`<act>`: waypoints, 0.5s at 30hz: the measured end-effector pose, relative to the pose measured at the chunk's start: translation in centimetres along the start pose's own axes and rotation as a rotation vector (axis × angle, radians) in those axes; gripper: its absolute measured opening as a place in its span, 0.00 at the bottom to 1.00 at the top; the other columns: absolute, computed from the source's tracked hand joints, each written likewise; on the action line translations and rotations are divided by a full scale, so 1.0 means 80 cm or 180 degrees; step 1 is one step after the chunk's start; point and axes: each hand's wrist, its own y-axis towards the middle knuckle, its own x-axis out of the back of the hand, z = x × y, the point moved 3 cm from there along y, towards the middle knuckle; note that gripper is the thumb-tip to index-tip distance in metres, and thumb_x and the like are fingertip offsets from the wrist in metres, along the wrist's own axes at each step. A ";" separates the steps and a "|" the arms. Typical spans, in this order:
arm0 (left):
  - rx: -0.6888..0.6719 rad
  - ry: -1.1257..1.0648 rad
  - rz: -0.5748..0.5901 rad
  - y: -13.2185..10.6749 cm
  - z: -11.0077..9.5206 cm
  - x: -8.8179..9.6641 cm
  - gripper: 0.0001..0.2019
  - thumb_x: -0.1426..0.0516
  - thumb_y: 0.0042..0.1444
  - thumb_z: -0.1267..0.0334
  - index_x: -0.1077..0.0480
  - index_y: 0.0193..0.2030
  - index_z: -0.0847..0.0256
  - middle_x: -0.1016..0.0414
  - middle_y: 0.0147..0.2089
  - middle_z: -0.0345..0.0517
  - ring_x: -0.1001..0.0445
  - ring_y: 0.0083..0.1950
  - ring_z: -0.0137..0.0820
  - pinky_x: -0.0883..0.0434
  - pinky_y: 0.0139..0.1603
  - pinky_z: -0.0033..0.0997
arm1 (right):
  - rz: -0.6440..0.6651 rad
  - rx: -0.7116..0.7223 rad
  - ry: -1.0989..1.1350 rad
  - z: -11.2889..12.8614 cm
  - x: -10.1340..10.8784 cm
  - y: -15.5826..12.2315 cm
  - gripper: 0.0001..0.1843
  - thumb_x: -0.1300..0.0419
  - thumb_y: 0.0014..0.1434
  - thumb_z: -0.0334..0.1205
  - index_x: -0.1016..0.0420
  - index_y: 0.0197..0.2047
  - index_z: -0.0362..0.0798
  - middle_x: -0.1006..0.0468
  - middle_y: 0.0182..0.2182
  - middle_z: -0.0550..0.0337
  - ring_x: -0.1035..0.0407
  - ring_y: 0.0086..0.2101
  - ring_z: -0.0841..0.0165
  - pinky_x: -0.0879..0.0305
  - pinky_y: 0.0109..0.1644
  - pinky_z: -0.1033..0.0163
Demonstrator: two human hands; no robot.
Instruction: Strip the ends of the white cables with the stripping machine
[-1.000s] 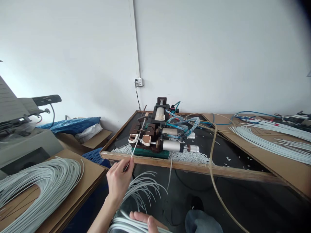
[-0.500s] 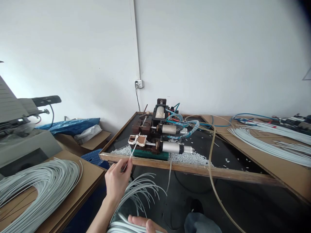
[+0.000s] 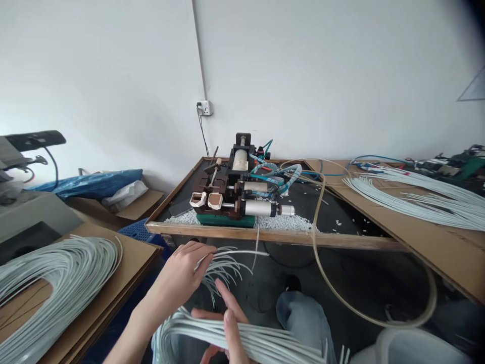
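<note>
Below the bench edge (image 3: 265,235), left hand (image 3: 178,278) pinches one wire (image 3: 242,252); right hand (image 3: 227,323) grips the wire bundle (image 3: 265,344)

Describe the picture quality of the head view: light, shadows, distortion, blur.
Head view: soft, even light with no hard shadows on the white wall; wide-angle bending curves the table edge, and the top right corner darkens. The right hand is slightly blurred over the cable bundle; the left hand and the machine are fairly sharp.
</note>
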 end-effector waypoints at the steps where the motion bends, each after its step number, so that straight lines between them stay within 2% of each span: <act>1: -0.0077 0.0095 0.0083 -0.001 -0.004 -0.002 0.15 0.49 0.70 0.61 0.23 0.53 0.56 0.20 0.51 0.49 0.24 0.53 0.43 0.28 0.53 0.40 | -0.0080 0.0003 0.0045 0.001 -0.003 -0.002 0.59 0.38 0.51 0.74 0.44 0.72 0.42 0.14 0.41 0.48 0.21 0.24 0.69 0.28 0.20 0.72; 3: -0.0121 -0.0120 0.0196 -0.005 -0.017 0.000 0.17 0.50 0.71 0.62 0.27 0.60 0.54 0.24 0.60 0.49 0.28 0.61 0.43 0.30 0.60 0.43 | -0.0227 0.0003 0.0028 -0.001 -0.005 -0.007 0.60 0.38 0.51 0.74 0.47 0.73 0.42 0.14 0.39 0.50 0.22 0.24 0.69 0.28 0.21 0.71; 4: -0.0124 -0.0400 0.0354 -0.008 -0.027 0.002 0.16 0.50 0.71 0.62 0.28 0.61 0.53 0.25 0.61 0.48 0.28 0.61 0.41 0.31 0.60 0.41 | -0.0265 0.0025 0.0031 -0.004 -0.005 -0.008 0.60 0.38 0.51 0.74 0.47 0.73 0.42 0.14 0.37 0.52 0.22 0.24 0.69 0.27 0.21 0.71; 6: -0.0234 -0.1025 0.0907 -0.015 -0.052 0.008 0.14 0.49 0.72 0.63 0.28 0.59 0.50 0.23 0.58 0.45 0.27 0.59 0.37 0.30 0.60 0.36 | -0.0288 0.0115 0.0083 -0.012 -0.002 -0.007 0.58 0.38 0.52 0.73 0.44 0.72 0.41 0.15 0.35 0.53 0.24 0.23 0.70 0.27 0.21 0.71; 7: -0.0350 -0.1234 0.1277 -0.019 -0.066 0.011 0.14 0.49 0.71 0.65 0.26 0.57 0.49 0.22 0.55 0.44 0.26 0.57 0.36 0.30 0.59 0.35 | -0.0297 0.0185 0.0134 -0.016 0.001 -0.006 0.55 0.39 0.53 0.72 0.42 0.71 0.41 0.15 0.38 0.52 0.25 0.21 0.71 0.27 0.21 0.71; 9: -0.0574 -0.1373 0.1751 -0.024 -0.086 0.017 0.13 0.48 0.70 0.67 0.25 0.53 0.50 0.22 0.53 0.46 0.26 0.56 0.37 0.31 0.60 0.36 | -0.0285 0.0331 0.0279 -0.023 0.007 -0.001 0.50 0.40 0.57 0.70 0.39 0.69 0.41 0.17 0.49 0.45 0.25 0.22 0.72 0.28 0.19 0.70; 11: -0.0716 -0.1299 0.1853 -0.026 -0.093 0.020 0.10 0.45 0.69 0.68 0.23 0.49 0.52 0.22 0.51 0.47 0.26 0.54 0.38 0.32 0.60 0.37 | -0.0187 0.0362 0.0383 -0.024 0.009 0.003 0.47 0.41 0.60 0.68 0.41 0.70 0.43 0.26 0.62 0.42 0.23 0.24 0.71 0.29 0.18 0.69; 12: -0.0738 -0.1235 0.1818 -0.027 -0.092 0.020 0.09 0.44 0.69 0.67 0.23 0.47 0.53 0.22 0.49 0.47 0.26 0.52 0.38 0.32 0.59 0.37 | -0.0127 0.0348 0.0406 -0.023 0.009 0.005 0.47 0.41 0.60 0.68 0.43 0.71 0.44 0.29 0.64 0.43 0.21 0.26 0.70 0.29 0.18 0.69; 15: -0.0729 -0.1039 0.1563 -0.031 -0.078 0.017 0.08 0.44 0.70 0.65 0.23 0.44 0.54 0.21 0.44 0.46 0.25 0.46 0.36 0.31 0.55 0.36 | 0.0009 0.0291 0.0386 -0.015 0.004 0.004 0.50 0.39 0.59 0.67 0.46 0.73 0.47 0.25 0.61 0.45 0.19 0.30 0.69 0.25 0.22 0.70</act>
